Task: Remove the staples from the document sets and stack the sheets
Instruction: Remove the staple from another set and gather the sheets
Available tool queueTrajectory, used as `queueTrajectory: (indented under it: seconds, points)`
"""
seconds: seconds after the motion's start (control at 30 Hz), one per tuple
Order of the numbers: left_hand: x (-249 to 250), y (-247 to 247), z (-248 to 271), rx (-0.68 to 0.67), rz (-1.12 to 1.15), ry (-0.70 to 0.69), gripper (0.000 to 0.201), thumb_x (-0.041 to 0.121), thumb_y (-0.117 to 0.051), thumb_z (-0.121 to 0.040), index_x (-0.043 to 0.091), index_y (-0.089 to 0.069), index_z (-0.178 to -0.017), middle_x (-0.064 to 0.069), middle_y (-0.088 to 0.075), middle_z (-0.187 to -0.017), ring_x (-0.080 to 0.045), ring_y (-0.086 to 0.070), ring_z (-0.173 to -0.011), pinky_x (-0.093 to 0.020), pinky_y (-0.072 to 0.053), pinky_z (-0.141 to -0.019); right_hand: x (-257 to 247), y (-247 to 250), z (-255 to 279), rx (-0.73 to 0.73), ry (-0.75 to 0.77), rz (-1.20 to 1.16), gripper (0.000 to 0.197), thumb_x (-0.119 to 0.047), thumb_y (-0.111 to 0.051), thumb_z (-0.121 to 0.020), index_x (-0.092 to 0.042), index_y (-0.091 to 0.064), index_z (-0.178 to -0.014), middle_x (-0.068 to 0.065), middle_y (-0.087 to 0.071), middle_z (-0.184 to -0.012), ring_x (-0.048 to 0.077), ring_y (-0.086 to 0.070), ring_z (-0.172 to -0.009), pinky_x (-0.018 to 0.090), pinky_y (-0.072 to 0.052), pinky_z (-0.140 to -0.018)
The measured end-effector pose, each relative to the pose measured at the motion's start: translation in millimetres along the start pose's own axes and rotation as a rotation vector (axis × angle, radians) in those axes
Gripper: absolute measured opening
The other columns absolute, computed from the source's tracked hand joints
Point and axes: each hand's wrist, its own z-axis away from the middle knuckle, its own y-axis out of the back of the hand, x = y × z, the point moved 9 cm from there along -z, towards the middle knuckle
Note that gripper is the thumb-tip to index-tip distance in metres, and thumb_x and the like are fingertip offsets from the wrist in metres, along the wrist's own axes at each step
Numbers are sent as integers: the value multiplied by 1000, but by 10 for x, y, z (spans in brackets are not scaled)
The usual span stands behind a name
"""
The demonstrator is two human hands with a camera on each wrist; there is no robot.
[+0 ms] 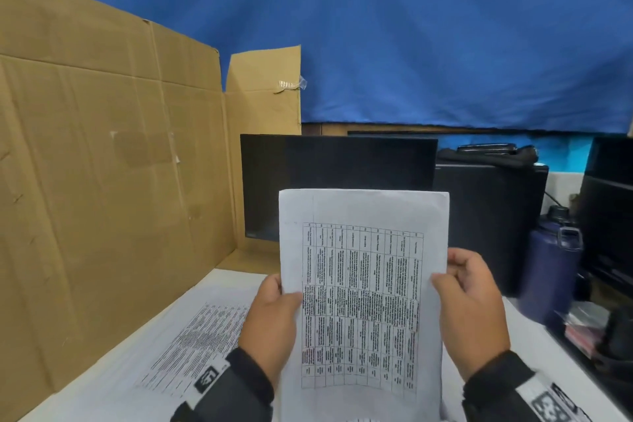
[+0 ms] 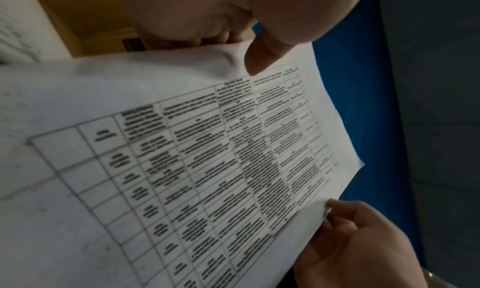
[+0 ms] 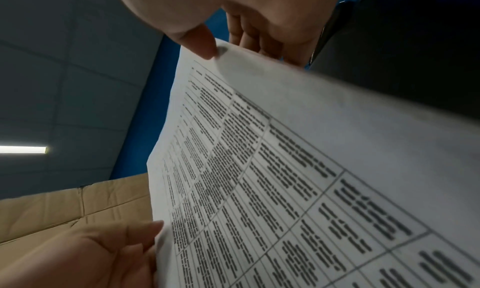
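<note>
A set of white sheets (image 1: 363, 284) printed with a table stands upright above the table, held by both hands at mid-height. My left hand (image 1: 274, 312) grips its left edge, thumb on the front and fingers behind. My right hand (image 1: 466, 298) pinches the right edge the same way. In the left wrist view the thumb (image 2: 262, 54) presses on the set of sheets (image 2: 182, 169); in the right wrist view the thumb (image 3: 200, 44) pinches the set's (image 3: 285, 169) top edge. More printed sheets (image 1: 191, 332) lie flat on the table at the left. No staple shows.
A tall cardboard panel (image 1: 102, 181) walls the left side and back corner. A dark monitor (image 1: 339, 175) stands behind the sheets. A dark blue bottle (image 1: 551, 271) and black clutter sit at the right, under a blue tarp (image 1: 445, 27).
</note>
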Motion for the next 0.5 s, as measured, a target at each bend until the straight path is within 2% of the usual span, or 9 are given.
queueTrajectory:
  seconds: [0.07,0.1,0.13,0.2,0.27,0.33,0.43,0.47,0.5]
  points:
    - [26,11,-29,-4,-30,-34,16,5,-54,-96,13,-68,-96,-6,-77,-93,-29,-70,-91,-38,-52,-81,-11,-8,8,-18,2,18,21,0,-55,-89,-19,-62,-89,4,-71,-82,28,-66,-81,46,-53,-75]
    - [33,34,-32,10,-43,-50,11,6,-57,-95,9,-66,-90,-12,-74,-88,-32,-67,-82,-37,-49,-77,-10,-11,23,-29,3,29,18,0,-54,-89,-16,-61,-84,9,-69,-81,32,-63,-79,45,-52,-72]
    - [28,52,-34,24,-32,-65,9,6,-60,-93,7,-64,-86,-18,-71,-85,-29,-63,-76,-36,-47,-74,-6,-7,44,-36,3,34,17,0,-53,-90,-13,-59,-80,15,-65,-81,33,-60,-75,43,-49,-68]
    - [22,74,-21,36,0,-66,5,5,-63,-92,4,-66,-88,-23,-72,-93,-27,-62,-76,-38,-50,-76,22,13,75,-31,-2,22,19,1,-50,-91,-9,-55,-76,19,-62,-80,30,-55,-72,39,-44,-64]
    - [38,60,31,26,42,-53,7,2,-61,-94,5,-68,-95,-14,-78,-96,-34,-70,-87,-46,-56,-87,34,33,95,-19,-18,-10,20,2,-48,-92,-10,-54,-78,15,-64,-80,26,-57,-74,39,-45,-66]
    - [36,45,89,25,79,-27,13,4,-59,-96,11,-70,-96,-2,-81,-94,-35,-71,-100,-52,-53,-97,19,38,102,-7,-28,-50,21,3,-46,-92,-12,-59,-83,5,-69,-82,23,-63,-79,37,-47,-68]
    - [-35,20,133,22,167,26,27,13,-51,-100,19,-71,-82,-4,-80,-94,-36,-70,-101,-52,-50,-99,-37,-4,126,-35,-26,-84,24,3,-45,-93,-13,-62,-86,0,-73,-86,18,-67,-83,31,-51,-70]
    - [-63,10,138,20,189,33,29,16,-50,-99,21,-72,-81,-4,-80,-95,-34,-70,-101,-50,-49,-99,-59,-24,141,-50,-20,-82,25,4,-44,-93,-12,-62,-85,-1,-73,-86,17,-67,-84,27,-53,-69]
    - [-81,0,151,17,195,38,27,20,-50,-96,22,-75,-85,-3,-80,-99,-32,-70,-105,-51,-49,-106,-62,-38,156,-57,-20,-81,26,4,-43,-94,-11,-62,-85,-2,-73,-87,15,-67,-84,25,-53,-68]
